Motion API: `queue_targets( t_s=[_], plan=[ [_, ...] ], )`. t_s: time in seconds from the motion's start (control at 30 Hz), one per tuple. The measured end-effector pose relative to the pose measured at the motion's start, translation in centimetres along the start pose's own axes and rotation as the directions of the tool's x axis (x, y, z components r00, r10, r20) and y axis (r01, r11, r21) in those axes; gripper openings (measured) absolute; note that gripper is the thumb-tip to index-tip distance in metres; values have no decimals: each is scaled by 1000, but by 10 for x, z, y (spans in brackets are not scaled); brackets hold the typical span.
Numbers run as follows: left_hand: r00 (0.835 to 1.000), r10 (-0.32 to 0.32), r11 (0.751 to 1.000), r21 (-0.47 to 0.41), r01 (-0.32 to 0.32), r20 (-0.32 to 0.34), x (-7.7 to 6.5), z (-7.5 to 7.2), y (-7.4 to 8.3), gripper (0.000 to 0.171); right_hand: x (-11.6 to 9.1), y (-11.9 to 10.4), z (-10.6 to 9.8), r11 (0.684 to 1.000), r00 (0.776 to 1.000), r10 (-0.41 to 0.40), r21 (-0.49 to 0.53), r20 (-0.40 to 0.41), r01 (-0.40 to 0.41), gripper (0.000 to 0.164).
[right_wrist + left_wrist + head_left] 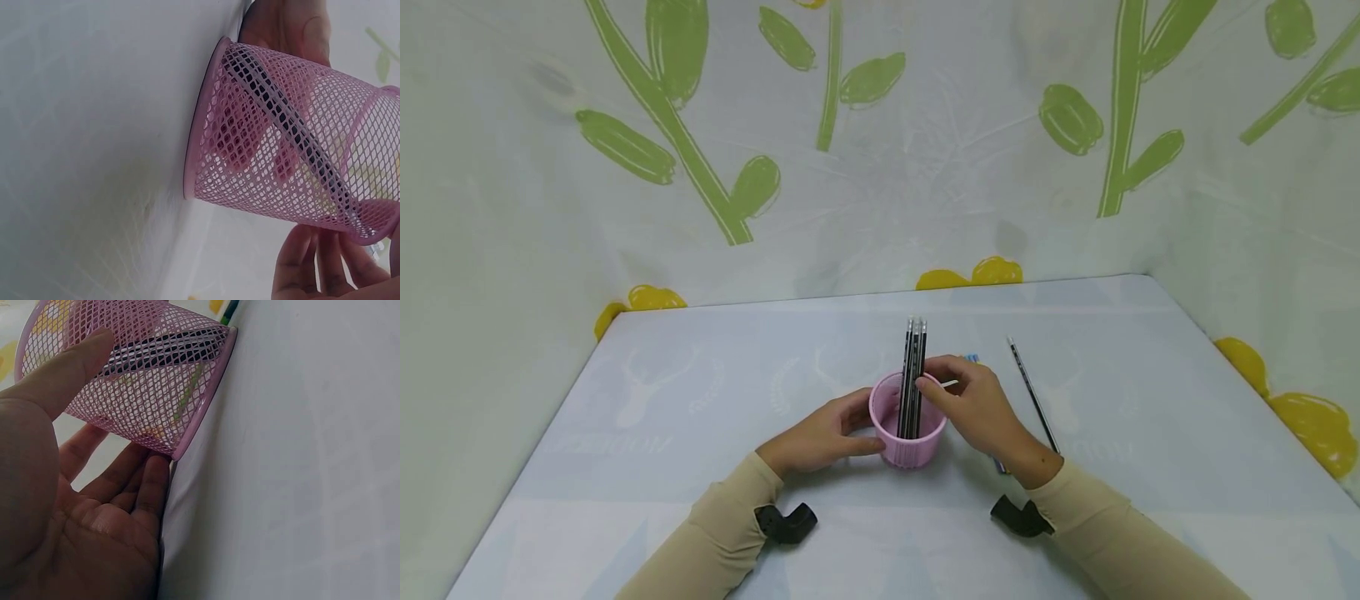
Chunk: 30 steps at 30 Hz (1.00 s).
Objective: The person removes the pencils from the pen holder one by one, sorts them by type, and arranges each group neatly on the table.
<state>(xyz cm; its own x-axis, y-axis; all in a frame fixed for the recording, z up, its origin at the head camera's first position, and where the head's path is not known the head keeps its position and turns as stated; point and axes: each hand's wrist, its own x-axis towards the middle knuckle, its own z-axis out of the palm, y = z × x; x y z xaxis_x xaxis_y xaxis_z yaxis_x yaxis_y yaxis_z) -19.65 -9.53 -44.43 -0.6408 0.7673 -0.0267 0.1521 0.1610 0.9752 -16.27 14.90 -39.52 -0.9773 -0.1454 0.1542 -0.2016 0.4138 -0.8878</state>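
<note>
A pink mesh pen cup (pixel 908 454) stands upright on the table in the head view. Several black-and-silver pencils (pixel 913 367) lean together inside it, their ends above the rim. My left hand (pixel 823 433) holds the cup's left side, the thumb in front and the fingers behind; in the left wrist view, fingertips (pixel 155 469) touch low on the mesh (pixel 144 394). At the right rim is my right hand (pixel 977 408), its thumb over the rim beside the pencils and its fingers outside. The right wrist view shows these fingers (pixel 325 262) against the mesh near the rim.
One black pencil (pixel 1033 392) lies on the table right of the right hand. Colourful pencils (pixel 972 358) lie partly hidden under that hand and forearm. A pale cloth with printed green leaves (pixel 872 79) rises behind the table (pixel 700 358). Black wrist mounts (pixel 786 523) sit below both hands.
</note>
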Motion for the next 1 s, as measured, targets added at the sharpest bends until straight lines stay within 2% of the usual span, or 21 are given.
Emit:
queue_targets(
  t_s=[0.37, 0.83, 1.0],
  plan=[
    [1000, 7, 1000, 6, -7, 0, 0, 0, 0, 67, 1, -2, 0, 1000, 1000, 11, -19, -18, -12, 20],
    [999, 36, 999, -7, -36, 17, 0, 0, -3, 65, 0, -4, -3, 998, 998, -19, -66, -58, 15, 15],
    [999, 38, 999, -10, -37, 13, 0, 0, -3, 64, 0, -4, -4, 996, 996, -53, -75, -70, 48, 13]
  ],
)
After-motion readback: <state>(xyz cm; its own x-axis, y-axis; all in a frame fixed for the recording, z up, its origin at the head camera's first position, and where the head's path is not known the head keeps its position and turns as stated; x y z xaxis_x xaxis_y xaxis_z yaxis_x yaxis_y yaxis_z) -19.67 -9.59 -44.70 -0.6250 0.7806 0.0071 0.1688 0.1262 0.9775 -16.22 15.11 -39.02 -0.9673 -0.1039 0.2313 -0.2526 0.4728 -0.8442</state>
